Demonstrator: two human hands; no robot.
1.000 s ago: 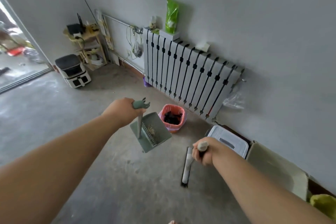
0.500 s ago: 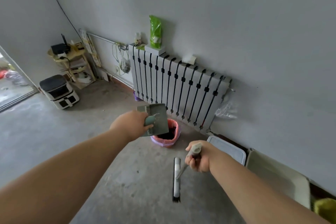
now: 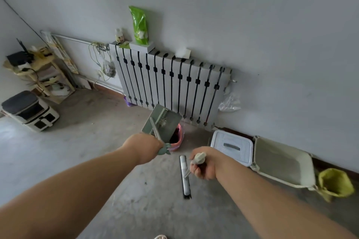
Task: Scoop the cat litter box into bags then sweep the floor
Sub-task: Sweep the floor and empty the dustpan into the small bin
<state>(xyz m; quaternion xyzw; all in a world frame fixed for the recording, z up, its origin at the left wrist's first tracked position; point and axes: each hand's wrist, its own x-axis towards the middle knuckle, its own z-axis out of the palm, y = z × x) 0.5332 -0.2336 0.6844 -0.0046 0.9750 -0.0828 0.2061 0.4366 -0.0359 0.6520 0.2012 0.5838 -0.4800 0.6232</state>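
Big grey radiator (image 3: 171,87) spans the upper centre, flat to the wall. Lower right, the litter box (image 3: 272,145) lies on the floor by the wall, with a white lidded tub (image 3: 231,147) just left of it. Dead centre, the green dustpan (image 3: 162,120) tilts over the pink-bagged bin (image 3: 177,139), left hand (image 3: 143,147) clenched round its handle. Just right of that, the right hand (image 3: 204,163) wraps its fingers tight on the broom (image 3: 184,176), brush head down by the concrete.

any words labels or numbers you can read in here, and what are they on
No text here can be read.
Green bag on the radiator: white patch of print, too blurred.
Small bottle beside it: label too small.
Leaning board at far left: print blurred.
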